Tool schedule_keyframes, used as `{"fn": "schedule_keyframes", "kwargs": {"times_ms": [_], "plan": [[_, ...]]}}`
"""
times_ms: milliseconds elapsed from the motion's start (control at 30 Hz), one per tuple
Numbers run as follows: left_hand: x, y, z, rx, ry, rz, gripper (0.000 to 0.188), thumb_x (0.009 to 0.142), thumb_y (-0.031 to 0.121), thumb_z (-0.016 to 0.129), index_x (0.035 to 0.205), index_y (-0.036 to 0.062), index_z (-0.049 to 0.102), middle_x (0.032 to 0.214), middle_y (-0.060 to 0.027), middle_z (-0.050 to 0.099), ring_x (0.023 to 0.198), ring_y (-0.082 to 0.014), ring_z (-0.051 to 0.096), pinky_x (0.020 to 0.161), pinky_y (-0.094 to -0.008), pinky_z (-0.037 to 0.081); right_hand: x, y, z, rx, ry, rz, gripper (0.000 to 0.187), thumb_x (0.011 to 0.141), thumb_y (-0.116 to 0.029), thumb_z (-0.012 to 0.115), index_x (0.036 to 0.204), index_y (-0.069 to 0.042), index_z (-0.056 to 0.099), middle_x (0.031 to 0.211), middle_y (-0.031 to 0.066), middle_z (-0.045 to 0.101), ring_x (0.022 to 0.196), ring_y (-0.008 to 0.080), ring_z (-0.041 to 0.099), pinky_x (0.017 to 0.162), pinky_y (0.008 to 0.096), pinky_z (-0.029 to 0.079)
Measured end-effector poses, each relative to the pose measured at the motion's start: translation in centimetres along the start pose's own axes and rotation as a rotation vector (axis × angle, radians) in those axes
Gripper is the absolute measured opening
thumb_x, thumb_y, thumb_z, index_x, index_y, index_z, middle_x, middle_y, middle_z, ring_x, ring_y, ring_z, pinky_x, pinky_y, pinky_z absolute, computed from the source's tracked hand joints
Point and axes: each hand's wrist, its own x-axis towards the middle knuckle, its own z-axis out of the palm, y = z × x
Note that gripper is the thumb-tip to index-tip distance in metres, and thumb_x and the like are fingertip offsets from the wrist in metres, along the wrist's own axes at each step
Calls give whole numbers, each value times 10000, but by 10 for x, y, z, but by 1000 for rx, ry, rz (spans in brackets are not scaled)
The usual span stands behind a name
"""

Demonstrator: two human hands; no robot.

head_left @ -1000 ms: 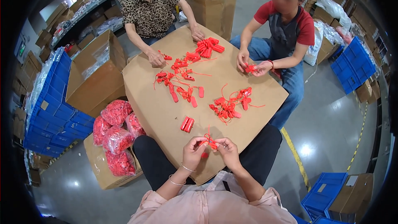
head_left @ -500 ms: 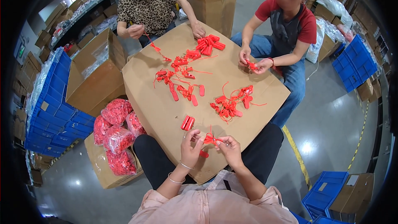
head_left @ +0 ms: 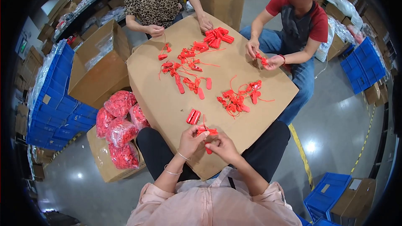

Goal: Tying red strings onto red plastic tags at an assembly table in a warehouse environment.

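Observation:
A folded bundle of red cord is pinched between the thumb and fingers of my left hand, above the near corner of the cardboard-topped table. My right hand is closed just below the bundle, its fingertips pressed together at the cord. A small flat red plastic piece hangs under the bundle, beside my right fingertips. A dark thin strand stands up from the bundle. Just beyond my left hand lie a few red plastic pieces side by side. Farther right is a tangled heap of red cords with plastic pieces.
More red corded pieces and a red pile lie farther off. Two co-workers sit across, a hand lifting a cord, another pair holding red cord. Bagged red goods stand left, by a large carton; blue crates stand right.
The cord between my hands has gone from spread loops to a compact folded bundle in my left hand. My right hand has shifted lower and left. The far-left co-worker's raised hand has moved right.

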Motion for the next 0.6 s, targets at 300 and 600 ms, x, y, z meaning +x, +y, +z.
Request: {"fn": "schedule_keyframes", "kwargs": {"times_ms": [300,600], "plan": [[-1,2,-18,3,196,97,102,787,58,632,855,25,563,739,37,547,648,-23,487,589,-169,412,-8,18,15,-326,41,-227,265,720,-80,660,960,-43,553,855,112,529,741,222,563,664,300,474],[-11,1,-27,247,186,146,153,764,90,661,858,7,574,670,41,509,600,-26,444,536,-188,388,-21,-34,-29,551,156,-40,346,739,2,672,1055,5,530,877,47,598,755,64,550,645,187,445]]}}
